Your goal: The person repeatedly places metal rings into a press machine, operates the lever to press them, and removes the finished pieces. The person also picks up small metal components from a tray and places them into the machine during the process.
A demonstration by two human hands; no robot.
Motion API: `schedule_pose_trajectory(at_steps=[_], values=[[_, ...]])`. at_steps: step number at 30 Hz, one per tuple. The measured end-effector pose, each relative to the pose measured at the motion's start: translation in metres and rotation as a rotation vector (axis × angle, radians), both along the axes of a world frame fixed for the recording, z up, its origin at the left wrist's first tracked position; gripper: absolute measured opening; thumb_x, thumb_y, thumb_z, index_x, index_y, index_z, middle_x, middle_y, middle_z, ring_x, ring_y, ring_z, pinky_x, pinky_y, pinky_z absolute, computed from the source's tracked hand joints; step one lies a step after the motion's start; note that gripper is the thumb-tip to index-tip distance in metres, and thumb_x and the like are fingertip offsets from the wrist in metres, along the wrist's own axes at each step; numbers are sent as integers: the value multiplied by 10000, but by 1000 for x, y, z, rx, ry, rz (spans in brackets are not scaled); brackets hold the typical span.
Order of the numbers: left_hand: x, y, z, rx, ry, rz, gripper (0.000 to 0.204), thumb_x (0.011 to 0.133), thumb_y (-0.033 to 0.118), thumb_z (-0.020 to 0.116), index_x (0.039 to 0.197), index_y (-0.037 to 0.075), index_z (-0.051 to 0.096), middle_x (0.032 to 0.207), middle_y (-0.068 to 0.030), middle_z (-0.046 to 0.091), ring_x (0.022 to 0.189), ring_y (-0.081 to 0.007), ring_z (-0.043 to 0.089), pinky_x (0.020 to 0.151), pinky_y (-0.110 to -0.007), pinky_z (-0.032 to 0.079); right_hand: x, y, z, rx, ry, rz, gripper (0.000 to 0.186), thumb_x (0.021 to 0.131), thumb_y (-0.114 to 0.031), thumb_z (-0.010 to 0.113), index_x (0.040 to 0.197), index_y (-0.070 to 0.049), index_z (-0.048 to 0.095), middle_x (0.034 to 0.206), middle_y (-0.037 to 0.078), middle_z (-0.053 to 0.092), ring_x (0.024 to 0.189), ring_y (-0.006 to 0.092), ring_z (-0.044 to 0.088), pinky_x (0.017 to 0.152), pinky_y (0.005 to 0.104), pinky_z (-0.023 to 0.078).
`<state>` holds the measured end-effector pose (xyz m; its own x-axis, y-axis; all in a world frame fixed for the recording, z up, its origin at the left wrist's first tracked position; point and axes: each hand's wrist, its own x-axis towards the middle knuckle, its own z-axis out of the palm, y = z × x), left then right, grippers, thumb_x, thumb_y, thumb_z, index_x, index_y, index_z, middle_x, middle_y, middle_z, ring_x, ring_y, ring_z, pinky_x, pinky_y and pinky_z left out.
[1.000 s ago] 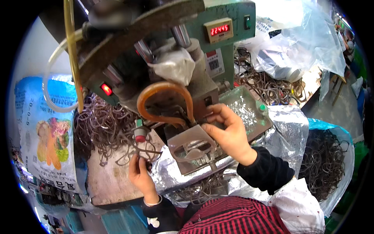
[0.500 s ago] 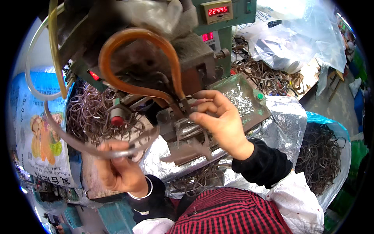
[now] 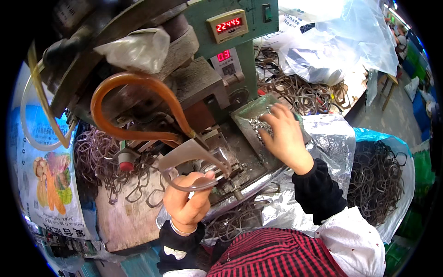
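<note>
the left hand (image 3: pixel 188 203) pinches a curved brownish-grey frame (image 3: pixel 187 154) by its near rim, between thumb and bent fingers. the frame is in front of the green machine (image 3: pixel 251 30), just below the tip of the looped orange tube (image 3: pixel 131 78). its long axis runs left to right, the right end pointing slightly down toward the metal base, the rounded near edge facing the person. the right hand (image 3: pixel 284 141) holds its fingers loosely curled over the tray (image 3: pixel 270 99) of silvery bits (image 3: pixel 258 127); whether it grasps any, i cannot tell. more frames lie on the table (image 3: pixel 122 217).
</note>
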<state>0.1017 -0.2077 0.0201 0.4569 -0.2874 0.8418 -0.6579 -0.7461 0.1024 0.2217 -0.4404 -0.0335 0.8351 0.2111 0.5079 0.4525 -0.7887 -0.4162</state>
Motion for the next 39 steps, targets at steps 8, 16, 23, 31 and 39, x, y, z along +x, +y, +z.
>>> schedule_pose_trajectory(at_steps=[8, 16, 23, 31, 39], values=[[5, 0, -8, -35, -76, -17, 340, 685, -97, 717, 995, 42, 724, 914, -97, 688, 632, -221, 595, 537, -314, 452, 18, -3, -30, 121, -210, -52, 114, 758, -117, 706, 865, -87, 678, 988, 77, 678, 1042, 302, 627, 750, 442, 516], [-68, 26, -36, -201, -205, 333, 259, 833, -86, 646, 1073, 3, 685, 1063, -180, 692, 826, -296, 643, 787, -372, 522, 12, 7, -25, 210, -38, -44, 83, 812, -127, 668, 859, -60, 655, 801, 121, 654, 803, 344, 635, 694, 462, 504], [-89, 135, -19, -103, 112, 751, 237, 835, -100, 634, 1051, -15, 685, 955, -130, 652, 900, -276, 612, 813, -353, 486, 4, -16, -49, 1278, 333, 60, 105, 950, -38, 614, 1045, 6, 624, 927, 2, 636, 846, 64, 582, 778, 213, 458], [-24, 211, -73, 748, 619, 422, 195, 762, 147, 640, 943, 137, 710, 873, -49, 531, 868, -253, 556, 741, -373, 472, 24, 3, -29, 1590, 618, 212, 184, 952, -113, 651, 1099, -4, 672, 915, 24, 684, 779, 92, 618, 747, 226, 494], [-65, 199, -80, -84, 612, 605, 144, 767, 13, 712, 906, 35, 678, 938, -105, 650, 846, -293, 624, 702, -360, 495, -49, -63, -37, 799, 253, -76, 151, 873, 12, 652, 1022, 9, 673, 917, 8, 650, 834, 81, 577, 767, 226, 457]])
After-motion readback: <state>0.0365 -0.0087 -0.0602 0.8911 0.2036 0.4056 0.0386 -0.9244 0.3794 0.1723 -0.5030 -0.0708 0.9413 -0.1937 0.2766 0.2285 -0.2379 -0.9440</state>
